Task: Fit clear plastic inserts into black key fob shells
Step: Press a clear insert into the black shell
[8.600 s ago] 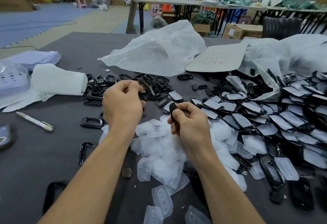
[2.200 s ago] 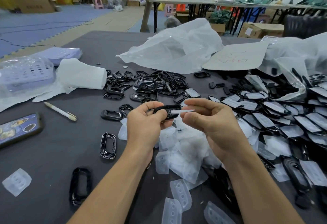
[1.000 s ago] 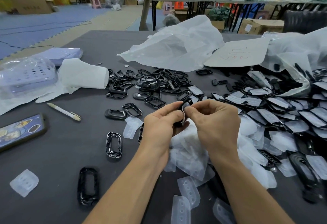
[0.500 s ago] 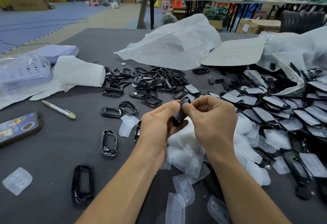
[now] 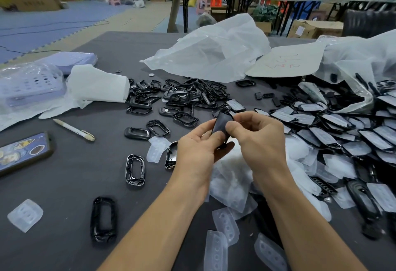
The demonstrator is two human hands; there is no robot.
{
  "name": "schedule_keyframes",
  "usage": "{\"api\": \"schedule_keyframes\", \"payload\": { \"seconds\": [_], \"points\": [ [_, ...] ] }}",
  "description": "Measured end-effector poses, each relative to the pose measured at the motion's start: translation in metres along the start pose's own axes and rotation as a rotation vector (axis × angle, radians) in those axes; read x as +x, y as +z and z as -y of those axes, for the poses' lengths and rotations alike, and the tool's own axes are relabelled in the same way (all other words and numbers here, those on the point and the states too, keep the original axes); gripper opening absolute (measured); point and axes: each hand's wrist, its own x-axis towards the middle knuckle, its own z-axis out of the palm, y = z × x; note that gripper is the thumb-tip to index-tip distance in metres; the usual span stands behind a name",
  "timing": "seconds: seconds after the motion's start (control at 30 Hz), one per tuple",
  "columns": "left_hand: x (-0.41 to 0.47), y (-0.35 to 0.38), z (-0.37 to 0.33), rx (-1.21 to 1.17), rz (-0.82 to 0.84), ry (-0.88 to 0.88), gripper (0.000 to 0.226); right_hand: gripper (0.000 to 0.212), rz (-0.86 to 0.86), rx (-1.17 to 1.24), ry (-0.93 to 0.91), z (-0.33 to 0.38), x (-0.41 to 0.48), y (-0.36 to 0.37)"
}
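Head view: over the dark table (image 5: 64, 185), the left hand (image 5: 199, 148), half curled, cradles a black key fob shell (image 5: 220, 124). The right hand (image 5: 259, 140), fingers bent, pinches the shell's top between thumb and forefinger. Clear inserts (image 5: 233, 176) lie heaped at 6 o'clock from the hands, loose shells (image 5: 184, 97) at 11 o'clock.

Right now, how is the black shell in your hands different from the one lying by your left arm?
The held shell is raised, pinched by the left hand and right hand; the lying shell rests flat, untouched. The held shell shows a dark face; the lying shell an open hole. Both are black, rounded.
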Motion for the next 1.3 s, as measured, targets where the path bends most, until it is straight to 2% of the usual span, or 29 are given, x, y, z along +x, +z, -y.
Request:
{"api": "schedule_keyframes", "payload": {
  "seconds": [0.13, 0.23, 0.4, 0.53, 0.67, 0.8, 1.1, 1.3],
  "points": [
    [0.0, -0.002, -0.001, 0.239, -0.034, 0.106, 0.033, 0.016, 0.015, 0.005, 0.023, 0.001, 0.002, -0.005],
    [-0.001, -0.005, -0.007, 0.296, -0.05, 0.179, 0.033, 0.025, 0.077, 0.025, 0.028, 0.003, 0.001, -0.008],
    [-0.002, -0.014, -0.017, 0.435, 0.011, 0.233, 0.034, 0.01, 0.199, -0.008, -0.016, 0.003, -0.001, -0.006],
    [-0.003, -0.016, -0.02, 0.418, 0.008, 0.21, 0.025, 0.015, 0.201, 0.031, -0.034, 0.005, -0.003, -0.006],
    [0.001, -0.015, -0.018, 0.332, -0.116, 0.194, 0.019, 0.023, 0.253, 0.054, -0.014, 0.005, -0.002, -0.007],
    [0.002, -0.014, -0.017, 0.298, -0.176, 0.182, 0.024, 0.016, 0.251, -0.009, 0.022, 0.002, -0.001, -0.005],
    [0.001, -0.017, -0.027, 0.536, -0.15, 0.282, 0.018, 0.02, 0.168, -0.032, 0.009, 0.0, 0.001, -0.005],
    [0.004, -0.018, -0.024, 0.572, -0.213, 0.271, 0.019, 0.028, 0.166, -0.035, -0.003, 0.002, -0.001, -0.004]
  ]
}}
